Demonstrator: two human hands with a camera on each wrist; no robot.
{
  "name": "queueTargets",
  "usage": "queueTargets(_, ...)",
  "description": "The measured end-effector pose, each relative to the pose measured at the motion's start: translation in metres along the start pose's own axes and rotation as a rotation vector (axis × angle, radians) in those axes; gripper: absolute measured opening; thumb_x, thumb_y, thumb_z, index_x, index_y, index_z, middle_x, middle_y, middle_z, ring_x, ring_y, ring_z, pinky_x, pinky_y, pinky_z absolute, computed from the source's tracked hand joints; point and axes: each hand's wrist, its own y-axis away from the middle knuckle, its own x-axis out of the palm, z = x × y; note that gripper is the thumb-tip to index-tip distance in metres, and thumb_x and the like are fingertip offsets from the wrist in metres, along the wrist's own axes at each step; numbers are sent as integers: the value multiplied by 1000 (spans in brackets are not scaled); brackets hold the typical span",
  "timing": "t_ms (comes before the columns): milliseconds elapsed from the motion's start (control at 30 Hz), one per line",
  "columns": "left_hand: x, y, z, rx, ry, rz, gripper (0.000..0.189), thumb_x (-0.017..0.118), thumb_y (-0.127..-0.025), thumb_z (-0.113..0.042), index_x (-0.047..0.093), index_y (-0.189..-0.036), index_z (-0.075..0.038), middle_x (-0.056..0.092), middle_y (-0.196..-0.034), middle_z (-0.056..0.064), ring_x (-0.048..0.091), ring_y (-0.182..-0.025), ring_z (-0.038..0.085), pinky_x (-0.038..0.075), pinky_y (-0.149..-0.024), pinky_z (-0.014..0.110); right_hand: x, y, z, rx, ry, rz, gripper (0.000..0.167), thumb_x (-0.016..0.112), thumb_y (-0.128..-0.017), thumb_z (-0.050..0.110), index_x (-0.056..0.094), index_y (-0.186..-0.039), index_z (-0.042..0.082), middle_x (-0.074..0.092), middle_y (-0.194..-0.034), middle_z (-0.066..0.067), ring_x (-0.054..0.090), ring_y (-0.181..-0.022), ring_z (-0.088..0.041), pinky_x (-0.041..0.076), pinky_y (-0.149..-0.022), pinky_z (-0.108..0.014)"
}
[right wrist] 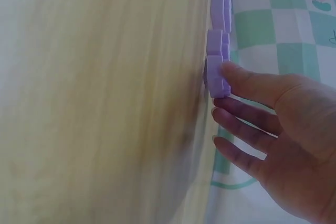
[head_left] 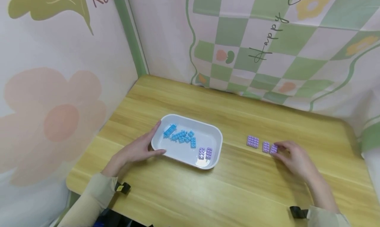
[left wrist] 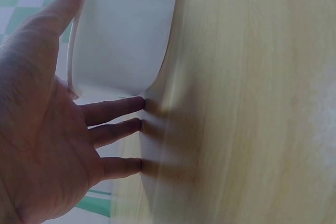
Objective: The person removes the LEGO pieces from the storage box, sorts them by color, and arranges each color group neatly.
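Observation:
A white tray [head_left: 182,157] sits on the table, and my left hand [head_left: 137,151] holds its left end between thumb and index finger. In the left wrist view the other fingers [left wrist: 116,131] are stretched out, tips at the tabletop. Inside the tray are several light blue toy bricks [head_left: 181,135] and two purple bricks [head_left: 209,153]. Right of the tray, my right hand [head_left: 297,159] pinches a purple toy brick [right wrist: 215,76] between thumb and fingers. Close against it is another purple brick [head_left: 266,147]. A wider purple piece [head_left: 253,141] lies further left, apart from them.
The wooden table [head_left: 234,190] meets a hanging patterned cloth [head_left: 237,62] at the back. Another printed cloth [head_left: 59,72] hangs along the left. Black straps [head_left: 298,212] are worn at both wrists.

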Motion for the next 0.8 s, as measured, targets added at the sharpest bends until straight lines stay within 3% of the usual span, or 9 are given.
queueTargets(267, 0, 1, -1, -3, 1, -2, 121, 79, -98, -57, -5, -179, -23, 15, -184, 21, 45, -157, 52, 42, -127, 67, 3, -7, 6, -25, 3, 10, 46, 89, -89, 8, 71, -126, -12, 74, -117, -36, 71, -105, -56, 55, -93, -77)
queueTargets(400, 1, 1, 0, 1, -1, -2, 121, 78, -98, -57, -5, -179, -23, 14, -184, 21, 45, -157, 52, 42, -127, 66, 1, -8, 15, -40, -8, 2, 51, 87, -91, 11, 67, -133, -11, 72, -125, -38, 69, -111, -58, 52, -96, -79)
queueTargets(500, 1, 1, 0, 1, 1, -2, 121, 78, -98, -58, -5, -179, -23, 13, -184, 21, 44, -157, 53, 41, -128, 67, -3, -10, 34, -81, -3, -33, 52, 87, -92, 11, 66, -136, -8, 71, -128, -36, 69, -113, -57, 52, -97, -79)
queueTargets(667, 0, 1, 0, -11, 3, -2, 120, 78, -98, -59, -5, -179, -24, 12, -184, 20, 39, -160, 53, 39, -128, 68, -2, -17, 79, -240, -15, -122, 54, 92, -83, 7, 72, -131, -3, 76, -124, -29, 72, -112, -51, 58, -97, -73)
queueTargets(800, 1, 1, 0, -13, -4, -2, 121, 77, -98, -60, -5, -179, -24, 12, -184, 20, 38, -161, 53, 38, -129, 69, 6, -22, 114, -309, -39, -109, 57, 95, -81, 10, 73, -133, 1, 75, -129, -24, 73, -115, -47, 63, -94, -67)
